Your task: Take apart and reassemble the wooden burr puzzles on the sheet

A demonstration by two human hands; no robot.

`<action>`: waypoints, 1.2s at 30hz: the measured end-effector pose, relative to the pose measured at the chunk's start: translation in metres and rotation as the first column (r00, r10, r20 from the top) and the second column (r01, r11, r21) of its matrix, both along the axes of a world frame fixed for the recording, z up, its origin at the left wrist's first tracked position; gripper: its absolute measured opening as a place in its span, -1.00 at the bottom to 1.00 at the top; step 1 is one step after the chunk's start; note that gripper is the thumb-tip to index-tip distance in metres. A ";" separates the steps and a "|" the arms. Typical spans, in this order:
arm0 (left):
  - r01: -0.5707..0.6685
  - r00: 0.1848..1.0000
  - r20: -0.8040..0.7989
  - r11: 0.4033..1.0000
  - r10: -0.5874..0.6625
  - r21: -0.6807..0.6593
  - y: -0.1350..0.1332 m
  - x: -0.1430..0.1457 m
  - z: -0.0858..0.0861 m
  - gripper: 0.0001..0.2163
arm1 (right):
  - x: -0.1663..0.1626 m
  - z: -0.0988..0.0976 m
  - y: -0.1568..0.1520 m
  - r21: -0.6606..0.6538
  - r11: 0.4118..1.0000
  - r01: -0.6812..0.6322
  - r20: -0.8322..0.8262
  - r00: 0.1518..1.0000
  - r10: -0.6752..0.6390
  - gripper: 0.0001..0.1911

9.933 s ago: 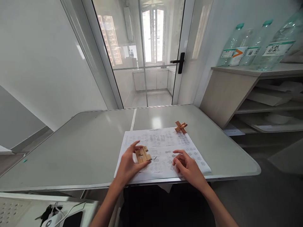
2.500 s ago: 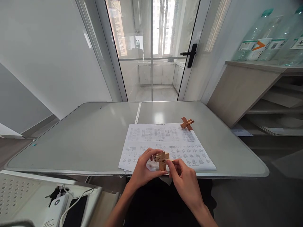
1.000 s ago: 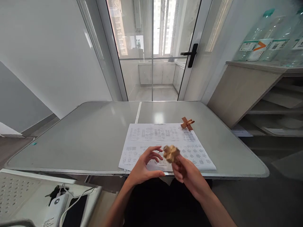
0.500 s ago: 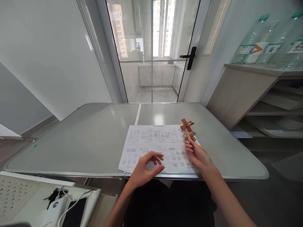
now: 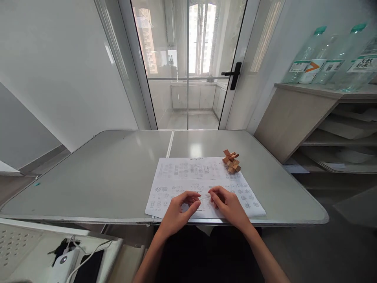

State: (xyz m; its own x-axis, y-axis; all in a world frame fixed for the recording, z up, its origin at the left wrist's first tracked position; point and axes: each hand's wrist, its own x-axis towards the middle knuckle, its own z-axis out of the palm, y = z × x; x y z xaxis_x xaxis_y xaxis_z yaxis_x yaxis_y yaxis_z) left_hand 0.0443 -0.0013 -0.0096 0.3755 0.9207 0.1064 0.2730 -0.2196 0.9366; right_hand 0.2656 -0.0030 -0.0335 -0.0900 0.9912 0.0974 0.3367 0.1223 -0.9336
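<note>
Wooden interlocking burr puzzles sit together at the paper's upper right corner: a reddish-brown one point(image 5: 230, 156) with crossed flat pieces, and a lighter, blocky one point(image 5: 233, 167) just in front, touching or nearly so. Under my hands lies a white printed sheet point(image 5: 191, 173) with rows of small puzzle diagrams. My left hand point(image 5: 182, 210) hovers over its lower edge, fingers curved and thumb apart, with nothing in it. Beside it, my right hand point(image 5: 229, 206) has loosely bent fingers and holds nothing visible. A gap separates the two hands.
The grey folding table point(image 5: 123, 177) has a seam left of centre. At lower left, a white cart tray point(image 5: 26, 243) holds a black phone point(image 5: 90, 267), a white device point(image 5: 65, 265), cable and keys. Plastic bottles point(image 5: 309, 59) stand on a shelf unit point(image 5: 297, 118) at right.
My right hand has let go of the lighter puzzle and moved left and down beside my left hand. The puzzle now rests at the sheet's corner. My left hand has barely moved.
</note>
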 end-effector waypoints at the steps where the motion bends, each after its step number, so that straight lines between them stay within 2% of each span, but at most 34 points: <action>1: -0.002 1.000 -0.005 1.000 0.002 -0.004 0.000 0.000 0.000 -0.74 | 0.001 -0.001 0.000 0.001 1.000 0.011 -0.012 1.000 -0.011 -0.52; 11: -0.018 0.999 -0.027 1.000 0.018 0.003 -0.001 0.001 -0.002 -0.76 | 0.003 -0.011 0.001 0.016 0.998 0.059 -0.078 0.995 -0.057 -0.57; 36: -0.014 0.999 -0.040 1.000 0.015 0.008 -0.002 0.001 0.000 -0.75 | 0.004 -0.011 0.000 0.012 0.998 0.062 -0.072 0.996 -0.061 -0.57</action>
